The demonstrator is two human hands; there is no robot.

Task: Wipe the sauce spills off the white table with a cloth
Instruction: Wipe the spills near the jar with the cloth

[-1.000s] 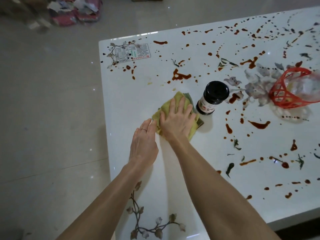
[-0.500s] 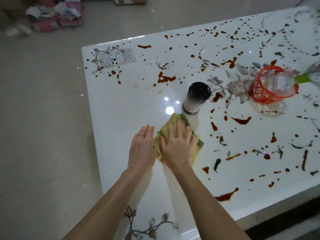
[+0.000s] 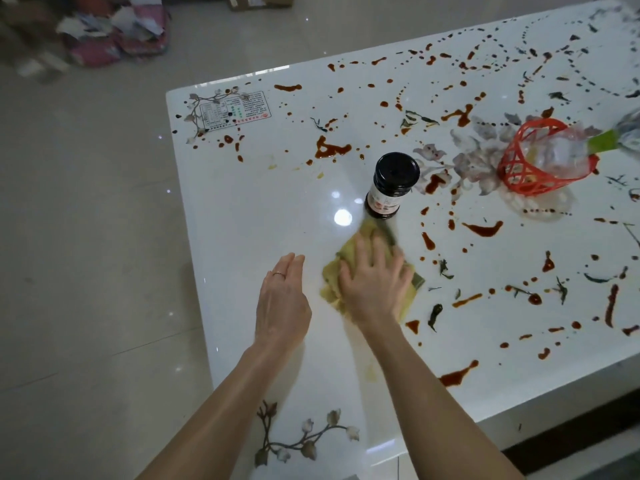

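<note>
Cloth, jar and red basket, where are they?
cloth (image 3: 330, 289), head view, its yellow left edge.
jar (image 3: 397, 169), head view, its black lid.
basket (image 3: 519, 176), head view, its red lattice wall.

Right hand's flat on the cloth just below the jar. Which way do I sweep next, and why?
Probably slide the cloth rightward under the right hand toward the nearest sauce streak: the table left of the cloth looks clean, while spills lie thick to its right. Steer clear of the jar, close to the cloth's far corner.
</note>
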